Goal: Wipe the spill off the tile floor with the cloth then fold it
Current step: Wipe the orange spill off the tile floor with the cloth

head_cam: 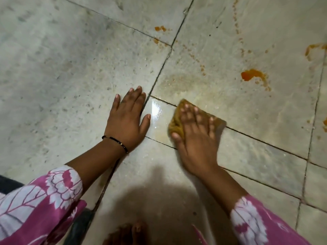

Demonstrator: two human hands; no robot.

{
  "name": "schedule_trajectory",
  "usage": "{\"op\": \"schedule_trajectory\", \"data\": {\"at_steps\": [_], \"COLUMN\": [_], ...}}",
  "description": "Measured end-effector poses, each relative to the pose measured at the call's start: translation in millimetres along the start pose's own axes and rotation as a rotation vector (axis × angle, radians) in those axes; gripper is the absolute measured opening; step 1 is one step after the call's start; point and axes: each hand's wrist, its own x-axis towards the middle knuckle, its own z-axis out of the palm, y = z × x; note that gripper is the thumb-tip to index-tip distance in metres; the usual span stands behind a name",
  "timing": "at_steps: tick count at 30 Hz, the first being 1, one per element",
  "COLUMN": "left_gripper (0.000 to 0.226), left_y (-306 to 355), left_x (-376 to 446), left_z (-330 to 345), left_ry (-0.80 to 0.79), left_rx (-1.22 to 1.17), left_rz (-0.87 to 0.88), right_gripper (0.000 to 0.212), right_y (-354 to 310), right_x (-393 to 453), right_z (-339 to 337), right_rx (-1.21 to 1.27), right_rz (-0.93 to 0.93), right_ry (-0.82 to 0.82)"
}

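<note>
My right hand (196,137) presses flat on a stained yellow-brown cloth (175,123) bunched on the tile floor (62,68), its fingers spread over the cloth and blurred by motion. To its left, my left hand (126,121) lies palm down on the bare tile, fingers apart, holding nothing. An orange spill (252,76) sits on the tile up and to the right of the cloth. Smaller orange spots (160,29) lie farther up, and another orange smear (314,48) is at the right edge. The tile around the cloth is wet and shiny.
Dark grout lines (159,71) cross the pale mottled tiles. My bare toes (127,232) show at the bottom, in shadow. A dark edge (8,184) is at the lower left, beside my pink flowered sleeve (44,197).
</note>
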Motion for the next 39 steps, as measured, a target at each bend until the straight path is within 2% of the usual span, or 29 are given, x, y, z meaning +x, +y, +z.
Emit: {"op": "schedule_trajectory", "data": {"at_steps": [3, 5, 8, 11, 14, 15, 16, 18, 20, 21, 22, 24, 27, 31, 33, 36, 37, 39], "left_gripper": [0.059, 0.059, 0.059, 0.059, 0.059, 0.059, 0.059, 0.060, 0.060, 0.060, 0.060, 0.060, 0.061, 0.061, 0.062, 0.061, 0.060, 0.059], "left_y": [-2.0, -3.0, -1.8, -1.4, 0.4, 0.6, 0.6, 0.3, 0.8, 0.6, 1.0, 1.5, 2.1, 3.2, 2.1, 0.8, 0.9, 0.9], "left_x": [-0.7, -0.5, -0.5, -1.0, -0.3, -0.3, -0.6, -0.7, -1.0, -0.7, -0.4, -0.1, -0.8, -0.7, -0.9, -1.3, -1.2, -0.2], "left_z": [-0.1, -1.0, -1.4, 0.1, 0.5, 0.3, 0.1, 0.5, 0.9, 0.6, 0.3, -0.6, -1.6, -0.7, -0.9, -0.4, 0.0, -0.2], "left_ry": [-0.008, -0.015, -0.011, -0.003, 0.004, 0.004, 0.004, -0.002, -0.008, -0.008, -0.008, -0.007, -0.005, -0.002, -0.005, -0.012, -0.012, -0.007], "left_rx": [0.008, 0.004, -0.015, -0.016, -0.005, -0.001, 0.006, 0.019, 0.025, 0.027, 0.026, 0.023, 0.012, 0.020, 0.034, 0.042, 0.037, 0.036], "left_rz": [0.009, 0.012, 0.010, 0.002, -0.004, -0.005, -0.004, 0.004, 0.010, 0.007, 0.004, -0.003, 0.002, -0.001, -0.004, 0.013, 0.019, 0.019], "right_gripper": [0.065, 0.065, 0.066, 0.067, 0.068, 0.067, 0.068, 0.068, 0.070, 0.072, 0.075, 0.080, 0.086, 0.082, 0.079, 0.078, 0.079, 0.080], "right_y": [-7.6, 11.4, 52.6, 76.5, 38.5, 16.3, -5.0, -27.8, -12.5, 4.7, 24.5, 62.6, 96.8, 57.1, 21.1, -8.1, -5.6, 15.6], "right_x": [62.3, 97.8, 92.4, 35.8, -18.6, -26.7, -27.6, -11.5, 24.1, 43.0, 58.3, 68.4, 23.1, -54.2, -55.6, -17.9, -1.5, 29.3], "right_z": [-7.9, -17.4, -26.1, -25.5, -3.1, 5.4, 11.9, 14.1, 0.0, -7.4, -13.7, -23.7, -30.6, -2.6, 12.6, 15.2, 9.2, -3.8], "right_rx": [-0.039, -0.028, 0.006, 0.004, 0.002, -0.018, -0.023, -0.031, -0.052, -0.071, -0.077, -0.061, -0.072, -0.091, -0.092, -0.113, -0.117, -0.109], "right_rz": [-0.178, -0.150, -0.024, 0.157, 0.418, 0.433, 0.392, 0.137, -0.135, -0.199, -0.196, -0.058, 0.155, 0.230, 0.118, -0.271, -0.333, -0.304], "right_ry": [-0.003, -0.007, 0.070, 0.154, 0.194, 0.220, 0.222, 0.134, 0.019, -0.009, -0.015, 0.021, 0.090, 0.103, 0.112, 0.028, 0.005, -0.026]}}
